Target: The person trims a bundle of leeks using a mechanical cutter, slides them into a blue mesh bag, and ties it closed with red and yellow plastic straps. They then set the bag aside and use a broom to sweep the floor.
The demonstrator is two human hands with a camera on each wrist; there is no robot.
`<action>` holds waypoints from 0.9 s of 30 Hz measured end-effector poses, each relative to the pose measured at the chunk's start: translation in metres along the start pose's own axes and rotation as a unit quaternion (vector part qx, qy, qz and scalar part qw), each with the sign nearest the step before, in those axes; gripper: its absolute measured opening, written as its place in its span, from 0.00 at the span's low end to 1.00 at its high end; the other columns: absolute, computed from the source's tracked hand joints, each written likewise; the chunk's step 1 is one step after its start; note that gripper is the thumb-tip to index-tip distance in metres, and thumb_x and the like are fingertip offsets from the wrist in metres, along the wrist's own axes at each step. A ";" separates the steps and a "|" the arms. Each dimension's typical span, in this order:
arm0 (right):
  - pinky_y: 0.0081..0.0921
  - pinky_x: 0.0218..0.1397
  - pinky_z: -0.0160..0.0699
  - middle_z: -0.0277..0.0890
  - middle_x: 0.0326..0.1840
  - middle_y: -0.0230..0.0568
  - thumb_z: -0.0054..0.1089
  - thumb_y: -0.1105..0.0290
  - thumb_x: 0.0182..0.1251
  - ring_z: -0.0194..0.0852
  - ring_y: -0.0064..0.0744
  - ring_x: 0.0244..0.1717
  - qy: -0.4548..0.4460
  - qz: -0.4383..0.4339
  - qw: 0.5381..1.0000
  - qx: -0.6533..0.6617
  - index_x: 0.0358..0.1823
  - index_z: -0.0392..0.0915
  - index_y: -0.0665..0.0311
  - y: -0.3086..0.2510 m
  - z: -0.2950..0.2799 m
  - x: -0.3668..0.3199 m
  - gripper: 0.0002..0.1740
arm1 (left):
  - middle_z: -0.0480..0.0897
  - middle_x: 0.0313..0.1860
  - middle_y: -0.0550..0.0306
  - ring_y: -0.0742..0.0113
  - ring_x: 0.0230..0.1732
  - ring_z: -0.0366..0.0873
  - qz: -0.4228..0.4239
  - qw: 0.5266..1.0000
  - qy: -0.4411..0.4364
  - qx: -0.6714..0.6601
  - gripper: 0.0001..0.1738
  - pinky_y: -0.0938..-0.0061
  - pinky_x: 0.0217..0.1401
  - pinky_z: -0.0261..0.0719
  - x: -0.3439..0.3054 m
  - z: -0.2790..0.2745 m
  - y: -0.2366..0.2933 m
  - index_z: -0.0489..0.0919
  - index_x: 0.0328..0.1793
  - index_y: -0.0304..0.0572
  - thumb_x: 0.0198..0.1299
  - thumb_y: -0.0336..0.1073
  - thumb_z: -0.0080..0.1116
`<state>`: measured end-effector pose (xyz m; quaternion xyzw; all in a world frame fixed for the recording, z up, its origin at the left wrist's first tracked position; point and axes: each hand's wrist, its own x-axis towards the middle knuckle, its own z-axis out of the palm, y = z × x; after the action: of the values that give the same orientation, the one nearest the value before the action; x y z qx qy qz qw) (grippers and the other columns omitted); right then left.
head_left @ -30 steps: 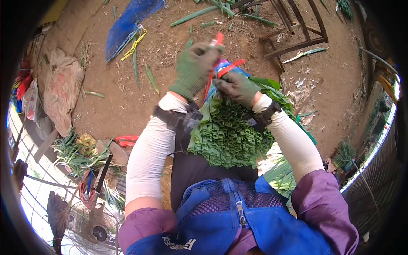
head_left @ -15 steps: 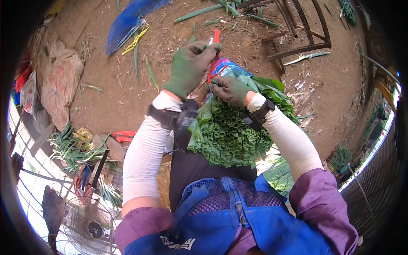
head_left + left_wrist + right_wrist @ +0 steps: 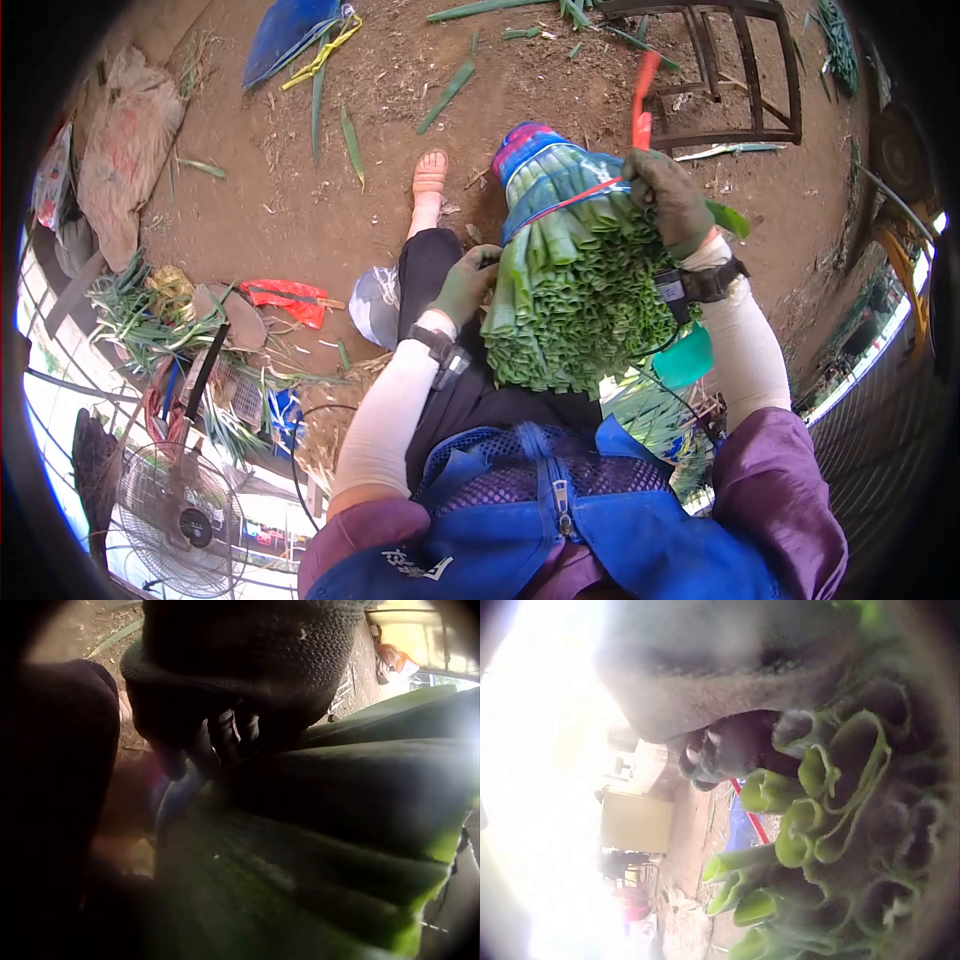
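Observation:
A thick bundle of green leaf stalks [image 3: 580,300] lies on my lap with its cut ends toward me. Its far end is wrapped in blue cloth [image 3: 535,150]. A red string [image 3: 643,95] runs round the bundle and rises above it. My gloved right hand [image 3: 672,200] grips this string at the bundle's top right. My gloved left hand [image 3: 463,287] holds the bundle's left side with curled fingers. In the left wrist view the dark left-hand fingers [image 3: 217,742] lie against the leaves [image 3: 337,825]. The right wrist view shows the glove [image 3: 727,750], the cut stalk ends [image 3: 817,795] and the red string [image 3: 750,819].
My sandalled foot [image 3: 430,175] rests on bare dirt. A wooden frame [image 3: 745,70] stands at the far right, a blue sheet [image 3: 285,30] at the far left. A sack [image 3: 125,150], a red bag [image 3: 285,297], loose leaves [image 3: 130,320] and a fan [image 3: 180,510] lie to the left.
My left hand has let go of the red string and dropped to the bundle's left side. My right hand moved right and up, drawing the string taut.

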<state>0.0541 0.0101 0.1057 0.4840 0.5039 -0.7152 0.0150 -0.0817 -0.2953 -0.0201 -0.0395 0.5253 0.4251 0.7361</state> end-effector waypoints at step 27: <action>0.16 0.25 0.57 0.65 0.22 0.24 0.49 0.59 0.74 0.59 0.16 0.21 -0.051 -0.038 0.998 -0.008 0.40 0.77 0.64 -0.019 -0.008 -0.020 0.16 | 0.73 0.36 0.60 0.72 0.40 0.72 0.079 0.990 0.088 -0.074 0.06 0.78 0.40 0.72 -0.090 0.110 0.011 0.75 0.42 0.34 0.68 0.28 0.47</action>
<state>0.0610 0.0161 0.1332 0.4274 0.5267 -0.7345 0.0171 -0.0158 -0.2850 0.1055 -0.0896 0.5562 0.5143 0.6466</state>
